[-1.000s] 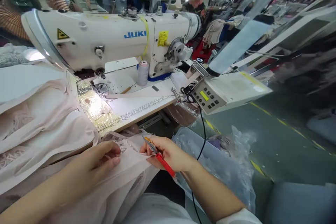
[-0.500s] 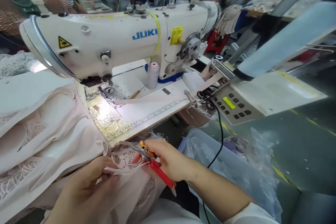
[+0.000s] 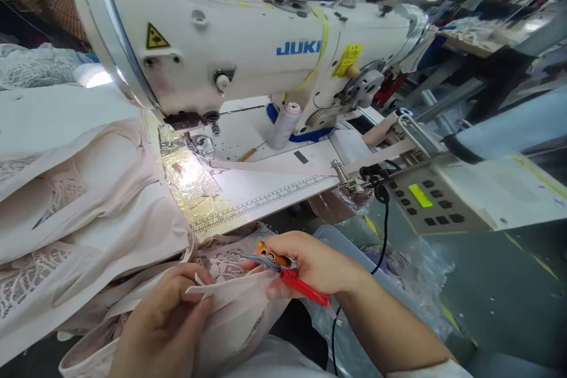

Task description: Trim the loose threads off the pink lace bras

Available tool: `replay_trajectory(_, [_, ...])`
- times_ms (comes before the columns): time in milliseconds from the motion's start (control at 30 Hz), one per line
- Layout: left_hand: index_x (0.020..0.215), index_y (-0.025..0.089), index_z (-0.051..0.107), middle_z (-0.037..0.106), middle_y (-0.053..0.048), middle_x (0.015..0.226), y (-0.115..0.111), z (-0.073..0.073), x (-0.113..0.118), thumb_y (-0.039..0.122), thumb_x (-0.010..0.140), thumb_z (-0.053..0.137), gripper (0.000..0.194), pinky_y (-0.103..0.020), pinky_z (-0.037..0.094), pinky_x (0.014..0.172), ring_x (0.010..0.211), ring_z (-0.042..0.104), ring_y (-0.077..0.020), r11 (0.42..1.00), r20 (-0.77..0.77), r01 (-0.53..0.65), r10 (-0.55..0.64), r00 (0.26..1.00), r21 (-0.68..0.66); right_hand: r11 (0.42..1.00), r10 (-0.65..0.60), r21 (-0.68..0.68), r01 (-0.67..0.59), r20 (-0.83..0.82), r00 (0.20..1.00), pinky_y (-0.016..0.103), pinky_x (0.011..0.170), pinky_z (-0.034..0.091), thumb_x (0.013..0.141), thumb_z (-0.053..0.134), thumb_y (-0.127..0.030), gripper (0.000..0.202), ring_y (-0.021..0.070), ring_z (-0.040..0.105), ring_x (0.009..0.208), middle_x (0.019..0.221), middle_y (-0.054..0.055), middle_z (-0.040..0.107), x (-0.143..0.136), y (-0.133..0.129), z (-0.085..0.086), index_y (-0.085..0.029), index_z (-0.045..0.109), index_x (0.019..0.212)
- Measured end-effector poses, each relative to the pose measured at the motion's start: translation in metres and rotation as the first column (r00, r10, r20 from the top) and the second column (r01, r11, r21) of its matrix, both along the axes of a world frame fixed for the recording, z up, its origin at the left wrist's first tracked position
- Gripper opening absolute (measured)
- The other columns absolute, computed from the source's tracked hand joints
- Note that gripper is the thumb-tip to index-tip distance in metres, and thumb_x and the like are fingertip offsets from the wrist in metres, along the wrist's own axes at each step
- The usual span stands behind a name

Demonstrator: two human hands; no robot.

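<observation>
My left hand [image 3: 166,319] pinches the edge of a pale pink lace garment [image 3: 239,307], low in the middle of the view. A narrow strip end sticks out between its thumb and fingers. My right hand [image 3: 310,266] is closed around small metal snips [image 3: 266,261] with an orange part, and a red-handled tool [image 3: 305,288] lies along its palm side. The snips' blades point left, over the lace part of the garment. Fingers of my right hand also touch the cloth. The garment hangs in front of the table edge, over my lap.
A white sewing machine [image 3: 248,47] stands on the table [image 3: 266,189], with a thread cone [image 3: 286,124] beside it. More pale garments [image 3: 115,207] lie at left. A control box [image 3: 429,201] juts out at right, above a clear plastic bin [image 3: 349,248]. A person is behind the machine.
The view has shifted, so the machine sits further right. The snips' blades have moved away from the strip held by my left hand, and the garment edge is spread flatter between my hands.
</observation>
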State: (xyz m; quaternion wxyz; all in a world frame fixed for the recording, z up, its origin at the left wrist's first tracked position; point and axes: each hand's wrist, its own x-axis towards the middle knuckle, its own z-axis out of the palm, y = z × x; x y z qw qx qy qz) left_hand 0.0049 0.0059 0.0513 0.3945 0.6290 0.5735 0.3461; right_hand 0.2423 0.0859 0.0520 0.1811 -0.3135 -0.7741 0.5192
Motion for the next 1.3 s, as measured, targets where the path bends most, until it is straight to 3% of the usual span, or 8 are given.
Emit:
replay_trajectory(200, [0.068, 0.022, 0.06, 0.066, -0.001, 0.087, 0.003, 0.0, 0.001, 0.021, 0.081, 0.058, 0.014, -0.013, 0.05, 0.066, 0.076, 0.064, -0.0119, 1.0, 0.012, 0.015, -0.015, 1.0, -0.015, 0.999, -0.04, -0.001, 0.04, -0.124, 0.991, 0.021, 0.061, 0.041, 0.077, 0.067, -0.041, 0.027, 0.0126, 0.052, 0.067, 0.08, 0.003, 0.062, -0.022, 0.003, 0.012, -0.015, 0.059, 0.074])
replay_trajectory(400, [0.062, 0.024, 0.063, 0.068, 0.002, 0.078, 0.001, 0.0, 0.009, 0.022, 0.076, 0.062, 0.014, -0.016, 0.049, 0.064, 0.071, 0.064, -0.012, 0.989, 0.204, -0.143, 0.149, 0.968, -0.043, 0.991, 0.129, -0.035, -0.127, 0.044, 0.991, 0.02, 0.047, 0.023, 0.073, 0.069, -0.043, 0.044, 0.0076, 0.026, 0.053, 0.057, -0.007, 0.032, -0.044, 0.009, 0.011, -0.019, 0.035, 0.058])
replay_trajectory(567, [0.068, 0.024, 0.068, 0.068, -0.002, 0.09, 0.006, -0.001, 0.003, 0.02, 0.076, 0.062, 0.011, -0.018, 0.053, 0.066, 0.079, 0.067, -0.0148, 0.995, 0.235, -0.099, 0.099, 0.967, -0.013, 0.993, 0.043, 0.107, -0.045, 0.021, 0.999, 0.02, 0.049, 0.024, 0.073, 0.06, -0.024, 0.036, 0.0087, 0.026, 0.055, 0.06, -0.006, 0.032, -0.048, 0.003, 0.003, -0.021, 0.027, 0.06])
replay_trajectory(733, [0.065, 0.021, 0.066, 0.068, -0.003, 0.074, 0.012, -0.003, 0.002, 0.022, 0.076, 0.059, 0.013, -0.024, 0.055, 0.062, 0.068, 0.067, -0.0174, 0.994, 0.217, -0.105, 0.098, 0.971, 0.023, 0.989, -0.061, 0.138, 0.055, 0.039, 0.997, 0.02, 0.05, 0.025, 0.07, 0.061, -0.019, 0.03, 0.0091, 0.031, 0.056, 0.061, -0.005, 0.038, -0.052, -0.006, 0.003, -0.02, 0.032, 0.061])
replay_trajectory(867, [0.063, 0.021, 0.062, 0.066, 0.0, 0.064, 0.01, -0.006, 0.004, 0.023, 0.075, 0.062, 0.012, -0.019, 0.052, 0.054, 0.057, 0.062, -0.0135, 0.976, 0.22, -0.216, 0.215, 0.952, -0.019, 0.987, -0.159, 0.029, 0.158, 0.016, 0.987, 0.02, 0.051, 0.029, 0.073, 0.067, -0.031, 0.029, 0.0093, 0.035, 0.056, 0.065, -0.005, 0.043, -0.056, -0.01, 0.008, -0.019, 0.041, 0.066])
replay_trajectory(1000, [0.066, 0.021, 0.06, 0.068, 0.001, 0.069, 0.009, -0.007, 0.004, 0.022, 0.073, 0.062, 0.008, -0.019, 0.053, 0.056, 0.062, 0.063, -0.0138, 0.975, 0.267, -0.211, 0.22, 0.938, -0.063, 0.977, -0.21, -0.009, 0.211, 0.046, 0.977, 0.021, 0.051, 0.03, 0.073, 0.067, -0.038, 0.031, 0.0099, 0.035, 0.057, 0.065, -0.004, 0.043, -0.058, -0.011, 0.009, -0.019, 0.043, 0.067])
replay_trajectory(1200, [0.077, 0.023, 0.057, 0.064, 0.004, 0.069, 0.005, -0.012, 0.006, 0.024, 0.075, 0.067, 0.01, -0.019, 0.053, 0.061, 0.065, 0.062, -0.0123, 0.94, 0.348, -0.29, 0.336, 0.875, -0.179, 0.982, -0.186, 0.024, 0.186, -0.013, 0.983, 0.021, 0.049, 0.027, 0.074, 0.06, -0.028, 0.027, 0.0097, 0.032, 0.056, 0.061, -0.004, 0.039, -0.064, -0.012, 0.005, -0.02, 0.038, 0.061])
replay_trajectory(1300, [0.087, 0.024, 0.057, 0.064, 0.003, 0.077, 0.006, -0.013, 0.007, 0.021, 0.072, 0.071, 0.021, -0.021, 0.055, 0.067, 0.07, 0.063, -0.0124, 0.944, 0.488, -0.24, 0.324, 0.81, -0.227, 0.983, -0.175, 0.052, 0.179, -0.061, 0.983, 0.02, 0.048, 0.026, 0.072, 0.057, -0.022, 0.024, 0.009, 0.03, 0.055, 0.06, -0.005, 0.036, -0.065, -0.012, 0.006, -0.02, 0.037, 0.06])
